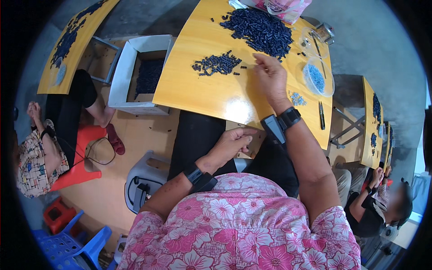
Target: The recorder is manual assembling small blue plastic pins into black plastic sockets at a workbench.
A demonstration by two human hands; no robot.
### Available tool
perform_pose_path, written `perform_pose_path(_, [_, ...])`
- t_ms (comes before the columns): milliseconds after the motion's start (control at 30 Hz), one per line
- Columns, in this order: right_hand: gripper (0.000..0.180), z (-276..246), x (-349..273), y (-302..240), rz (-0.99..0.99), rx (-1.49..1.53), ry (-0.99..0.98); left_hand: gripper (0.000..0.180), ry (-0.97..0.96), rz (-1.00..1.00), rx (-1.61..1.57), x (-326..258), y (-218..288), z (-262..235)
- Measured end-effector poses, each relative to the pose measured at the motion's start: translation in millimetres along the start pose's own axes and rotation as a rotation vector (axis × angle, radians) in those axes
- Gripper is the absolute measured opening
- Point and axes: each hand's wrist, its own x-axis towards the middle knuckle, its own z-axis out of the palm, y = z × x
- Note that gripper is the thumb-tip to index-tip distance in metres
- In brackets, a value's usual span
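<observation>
My right hand [272,80] is over the yellow table, fingers bent and drawn together, just below a big heap of small dark cylindrical parts [263,33]. Anything between its fingertips is too small to make out. To its left lies a smaller pile of the same dark parts [218,64], with a few loose ones beside it. Over my lap, just off the table's near edge, my left hand [230,146] has its fingers curled in with the thumb against them. What it holds, if anything, is hidden. Both wrists wear black bands with box-shaped devices.
Right of my right hand are a clear bowl of small blue pieces [315,77], scattered pale bits [297,99] and black tweezers [321,115]. A pink bag [288,8] and a glass jar [325,33] stand farther back. Left of the table sits a white box [123,74]. People sit at both sides.
</observation>
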Motion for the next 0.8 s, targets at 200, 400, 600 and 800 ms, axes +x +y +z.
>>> perform_pose_path(200, [0.030,-21,13,20,-0.180,-0.342,-0.093,0.040,-0.047,0.048,-0.053,2,-2,1])
perform_pose_path(400, [0.022,-26,9,17,-0.253,-0.421,-0.223,0.038,-0.015,0.017,-0.011,1,-2,2])
perform_pose_path(600, [0.017,-35,-14,-13,-0.259,-0.512,-0.296,0.034,-0.002,0.052,-0.029,5,-13,1])
perform_pose_path(800, [0.016,-46,-43,-23,-0.129,-0.423,-0.308,0.034,0.007,0.055,0.020,0,-7,2])
